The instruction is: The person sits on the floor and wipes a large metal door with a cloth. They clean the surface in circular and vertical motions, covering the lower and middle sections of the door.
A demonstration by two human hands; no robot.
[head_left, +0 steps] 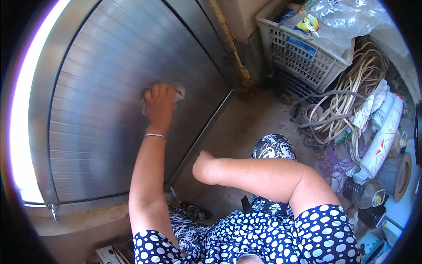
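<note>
My left hand (160,103) presses a crumpled, light-coloured cloth (179,91) flat against a grey ribbed metal door panel (101,114). Its fingers are bent over the cloth, and a thin bracelet circles the wrist. Over to the right, my right hand (203,168) hangs in the air in front of my raised knee, near the lower edge of the panel and away from it. It looks rounded and curled, but its fingers are turned out of sight, so what it holds, if anything, is hidden.
A white plastic crate (303,53) with clear plastic sheeting stands at the far right. Coiled pale cable (351,92), a white roll (380,136) and plastic bottles (362,193) crowd the right side. A small metal bolt (53,211) juts from the door frame's lower left corner.
</note>
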